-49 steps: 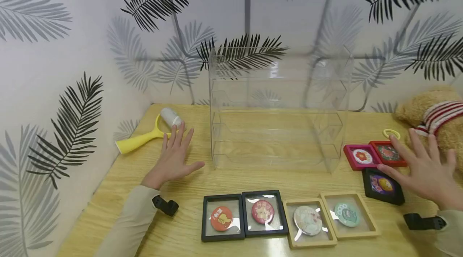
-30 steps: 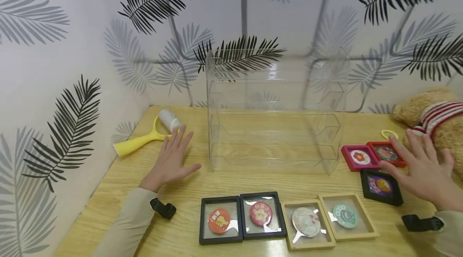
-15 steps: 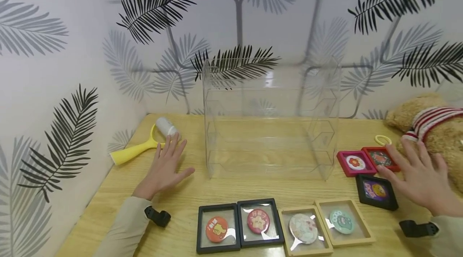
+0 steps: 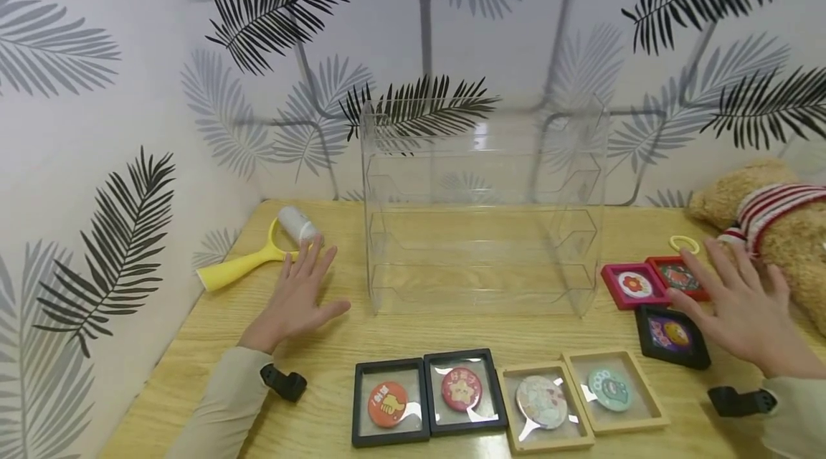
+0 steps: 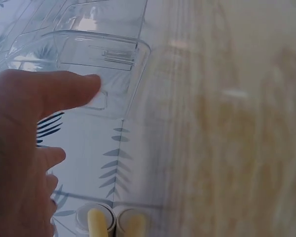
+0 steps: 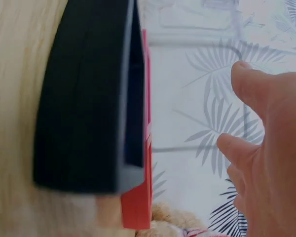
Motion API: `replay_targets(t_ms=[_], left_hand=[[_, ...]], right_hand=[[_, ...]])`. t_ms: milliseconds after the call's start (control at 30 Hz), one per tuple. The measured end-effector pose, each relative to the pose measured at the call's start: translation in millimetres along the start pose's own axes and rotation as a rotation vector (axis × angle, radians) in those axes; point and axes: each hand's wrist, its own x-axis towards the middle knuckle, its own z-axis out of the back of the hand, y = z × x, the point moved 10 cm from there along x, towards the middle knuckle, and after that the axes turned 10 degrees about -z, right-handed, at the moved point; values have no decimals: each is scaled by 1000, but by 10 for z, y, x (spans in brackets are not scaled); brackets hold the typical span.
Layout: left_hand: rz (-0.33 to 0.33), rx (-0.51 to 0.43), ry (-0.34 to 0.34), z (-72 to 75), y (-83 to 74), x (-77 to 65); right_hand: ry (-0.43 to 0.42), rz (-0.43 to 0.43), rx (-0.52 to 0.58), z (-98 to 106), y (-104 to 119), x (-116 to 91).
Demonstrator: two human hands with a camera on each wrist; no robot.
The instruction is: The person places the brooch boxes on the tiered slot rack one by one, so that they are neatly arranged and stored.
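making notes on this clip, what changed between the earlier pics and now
No thing visibly moved, and nothing was taken hold of or let go. Only the head view shifted, so the scene sits slightly lower and further left. Left hand and right hand stay spread; the clear shelf, row of four frames, yellow tool and plush toy are as before.

Glossy clear plastic rack (image 4: 484,237), smooth wood-grain table (image 4: 445,333), fuzzy plush bear (image 4: 796,247), shiny badges (image 4: 461,389)

Left grip (image 4: 292,303) and right grip (image 4: 742,308) are held palm down, with fingers (image 4: 311,257) spread and thumbs (image 4: 332,310) pointed inward.
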Motion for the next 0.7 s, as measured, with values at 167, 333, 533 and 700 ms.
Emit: replay_targets(t_ms=[167,333,533,700], left_hand=[[-75,-129,-20,-42,-113,24],[-82,-328,-13,-145,-223,89],[-50,-468,45,-337,-238,227],[88,-610,70,-477,-183,234]], right_hand=[[-26,38,42,113,144,26],[-87,133,142,278,381,-66],[-168,255,345,546,701,-228],[-187,391,487,646,1098,-385]])
